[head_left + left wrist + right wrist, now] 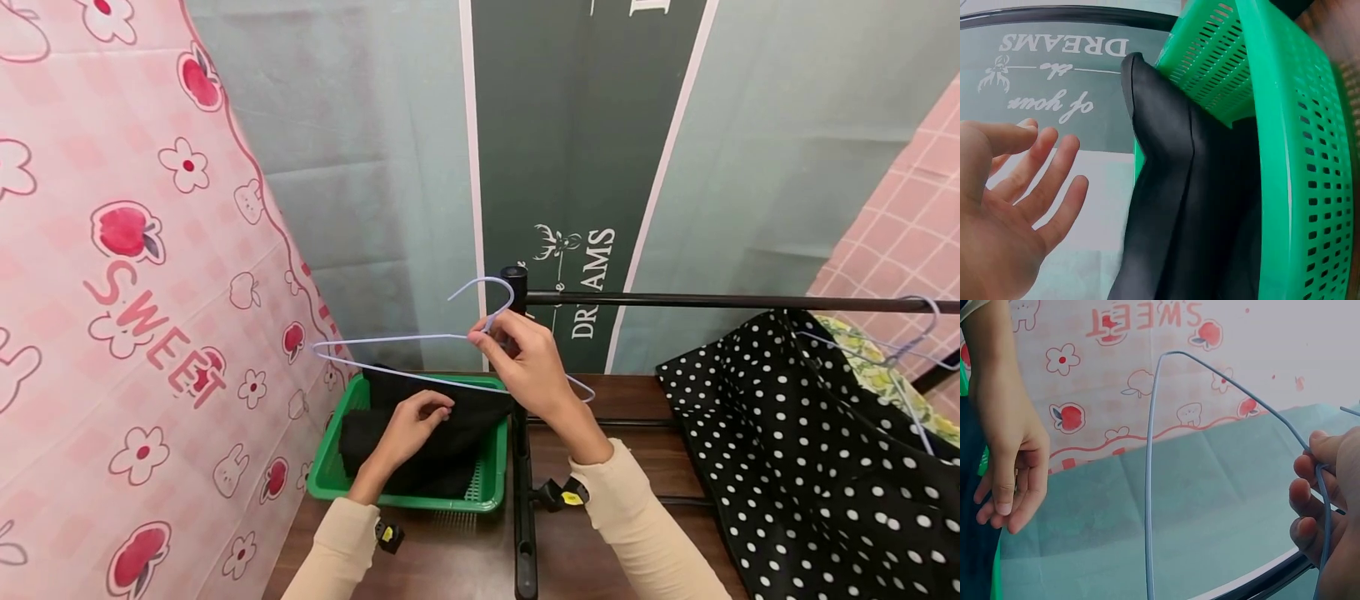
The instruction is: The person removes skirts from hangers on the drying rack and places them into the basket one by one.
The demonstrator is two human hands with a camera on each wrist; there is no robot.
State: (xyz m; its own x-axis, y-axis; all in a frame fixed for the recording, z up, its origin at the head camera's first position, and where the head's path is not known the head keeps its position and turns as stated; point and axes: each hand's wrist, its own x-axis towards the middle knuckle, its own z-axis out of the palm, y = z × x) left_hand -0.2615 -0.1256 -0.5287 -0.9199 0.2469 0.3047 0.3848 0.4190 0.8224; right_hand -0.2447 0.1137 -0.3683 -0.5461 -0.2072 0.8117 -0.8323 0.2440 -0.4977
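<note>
In the head view my right hand [531,367] pinches a light purple wire hanger [390,339] at the base of its hook, holding it in the air beside the rack post. No garment hangs on it. My left hand [411,429] is over the green basket [322,467], fingers loosely bent and holding nothing. Folded black cloth [442,467] fills much of that basket. In the left wrist view the black cloth [1166,169] rises above the basket rim, a gap away from the fingers. The right wrist view shows the hanger's bare wire [1149,475] stretching out from the grip.
A black rack has an upright post [522,517] right of the basket and a top bar [720,300] running rightward. A black polka-dot garment [810,450] hangs there, near another purple hanger [911,342] and a yellow floral cloth [870,358]. A pink printed curtain [135,317] borders the left.
</note>
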